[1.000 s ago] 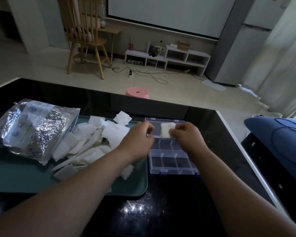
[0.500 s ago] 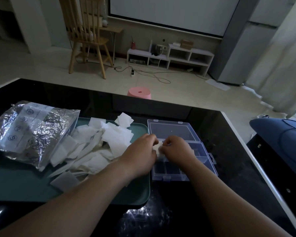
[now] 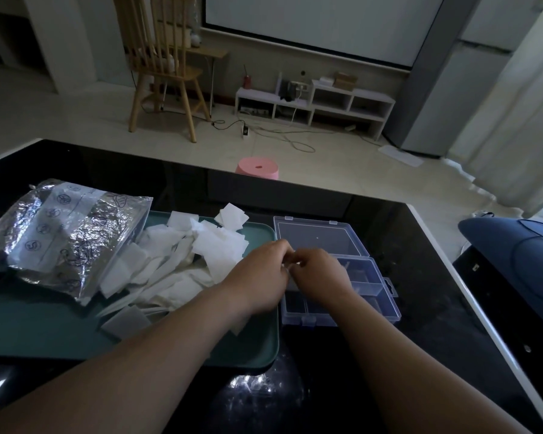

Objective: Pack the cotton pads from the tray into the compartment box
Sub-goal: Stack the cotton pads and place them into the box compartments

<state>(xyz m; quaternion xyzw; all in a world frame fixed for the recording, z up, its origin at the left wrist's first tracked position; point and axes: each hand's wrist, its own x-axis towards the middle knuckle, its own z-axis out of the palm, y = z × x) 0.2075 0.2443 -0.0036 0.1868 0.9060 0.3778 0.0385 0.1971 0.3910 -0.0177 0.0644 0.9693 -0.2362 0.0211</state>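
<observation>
Head view: left hand (image 3: 264,274) and right hand (image 3: 322,274) are curled fingertip to fingertip over the clear plastic compartment box (image 3: 370,289), with a white pad sliver (image 3: 297,263) pinched between them. White square cotton pads (image 3: 201,255) are heaped on the teal tray (image 3: 248,346). Step judged: insertion. Pressing in, then release, is called for.

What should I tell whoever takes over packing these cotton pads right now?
Left hand and right hand: both over the left side of the box, fingers curled, apparently pinching one pad between them.
Box: open on the table, right of the tray, lid laid flat behind it. The compartments in view look empty.
Pile of pads: heaped on the tray beside a foil bag.
Done: at most this one pad.
Left: nearly the whole pile.
</observation>
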